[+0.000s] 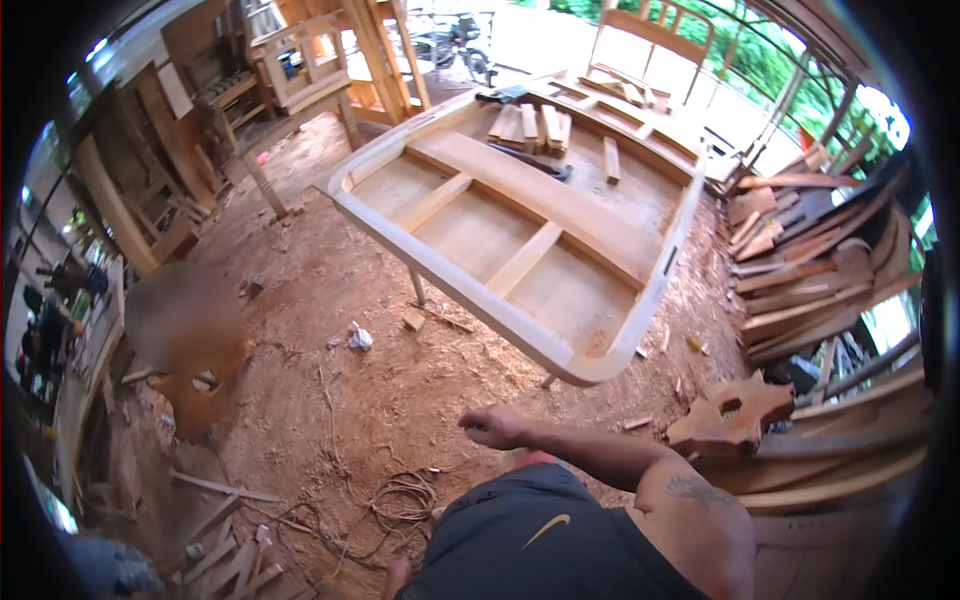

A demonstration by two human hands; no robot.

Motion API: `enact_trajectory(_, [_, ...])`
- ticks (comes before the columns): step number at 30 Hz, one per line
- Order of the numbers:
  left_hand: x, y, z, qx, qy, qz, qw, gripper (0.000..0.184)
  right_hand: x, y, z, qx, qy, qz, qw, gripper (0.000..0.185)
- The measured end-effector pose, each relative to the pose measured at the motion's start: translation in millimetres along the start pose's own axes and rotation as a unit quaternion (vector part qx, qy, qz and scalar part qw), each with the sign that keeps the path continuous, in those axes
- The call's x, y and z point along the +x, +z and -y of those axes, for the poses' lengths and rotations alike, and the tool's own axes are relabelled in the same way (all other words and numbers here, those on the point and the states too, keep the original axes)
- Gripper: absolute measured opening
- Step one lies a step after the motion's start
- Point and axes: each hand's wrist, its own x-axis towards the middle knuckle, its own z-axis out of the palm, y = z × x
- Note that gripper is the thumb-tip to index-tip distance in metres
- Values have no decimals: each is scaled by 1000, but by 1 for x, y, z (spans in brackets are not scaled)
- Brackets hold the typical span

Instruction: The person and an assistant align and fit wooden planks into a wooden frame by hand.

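Wooden frame (540, 210) lies beyond the coiled cord (405, 500), its near rail (462, 288) slanting rightward toward me, and I see the right hand (490, 427) nearer, empty, loosely curled, while the barely showing left hand (397, 577) I cannot tell.

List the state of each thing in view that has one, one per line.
Right hand: fingers curled, nothing seen in it
Wooden frame: raised on legs, crossbars in place
Wood blocks: bunched on the frame
Hammer-like tool: lying on the frame, unheld
Cord: loosely coiled on the floor
White scrap: crumpled, on the floor
Motorcycle: standing upright
Planks at right: heaped in a pile
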Motion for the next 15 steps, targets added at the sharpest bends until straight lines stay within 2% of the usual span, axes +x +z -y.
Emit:
enact_trajectory(2, [0,28,-9,-9,-4,-2,1000,27,-7,-72,-7,-32,-32,-47,998,24])
enact_trajectory(3, [2,43,-13,-10,-2,-4,1000,28,-12,-109,-15,-19,-29,-98,995,20])
enact_trajectory(4, [3,57,-18,-12,-1,-7,1000,29,-13,-145,-37,-71,-26,-152,985,16])
enact_trajectory(5, [21,81,-19,-102,-33,-7,994,31,-13,-179,-67,-70,-14,-215,974,14])
enact_trajectory(6, [24,100,-22,-190,-65,-9,980,33,-16,-213,-109,-73,0,-236,969,14])
enact_trajectory(7, [13,117,-36,-215,-50,7,975,29,-20,-251,-139,-59,32,-250,966,17])
enact_trajectory(8, [4,138,-54,-237,-36,22,971,25,-26,-285,-170,-123,58,-268,954,23])
enact_trajectory(9, [-3,156,-75,-256,-22,39,966,21,-29,-318,-199,-165,63,-267,947,25])
enact_trajectory(11, [-28,186,-117,-199,19,16,980,26,-35,-367,-247,-212,90,-263,937,28])
enact_trajectory(12, [-41,199,-136,-169,41,13,985,29,-40,-386,-267,-221,108,-260,934,29])
enact_trajectory(15, [-79,229,-172,-194,55,-15,979,27,-48,-419,-313,-279,163,-199,925,34])
